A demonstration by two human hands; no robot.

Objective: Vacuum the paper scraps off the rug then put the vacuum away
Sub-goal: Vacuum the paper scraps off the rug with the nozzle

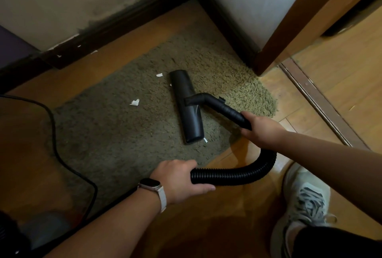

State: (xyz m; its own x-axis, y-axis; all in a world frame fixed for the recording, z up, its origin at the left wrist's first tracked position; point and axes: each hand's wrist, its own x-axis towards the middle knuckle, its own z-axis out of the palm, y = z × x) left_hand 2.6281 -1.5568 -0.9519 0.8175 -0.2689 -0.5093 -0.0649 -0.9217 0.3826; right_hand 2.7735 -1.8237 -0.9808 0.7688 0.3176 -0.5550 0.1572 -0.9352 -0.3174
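1. Your right hand (262, 131) has its fingers wrapped round the rigid tube (227, 111) just behind the bend. I judge that this grip lets you steer the floor head (187, 105) and press it flat into the pile
2. Your left hand (179, 179), nearer you, closes its fingers round the ribbed hose (248, 173). The hose loops between your two hands. Holding it up there probably keeps the slack from dragging across the rug (115, 138) and scattering paper
3. The floor head lies flat on the middle of the rug, its long side running near to far. Set that way, a sideways sweep to the left would cover a broad strip
4. Count of paper: three scraps show on the rug. One scrap (159, 75) lies just left of the head's far end. A second, crumpled scrap (134, 102) sits further left. A third sliver (205, 139) touches the head's near right corner. So the vacuuming step is unfinished, and putting the machine away has not begun
5. White flecks along the skirting at the far left are too small to tell whether they are paper
6. Other counts: two hands, one floor head, one hose, one black cable (62, 154) curving along the rug's left edge, one watch (152, 185) on your left wrist, and one shoe (306, 202) on the wooden floor at the near right. The vacuum's body is not clearly in view
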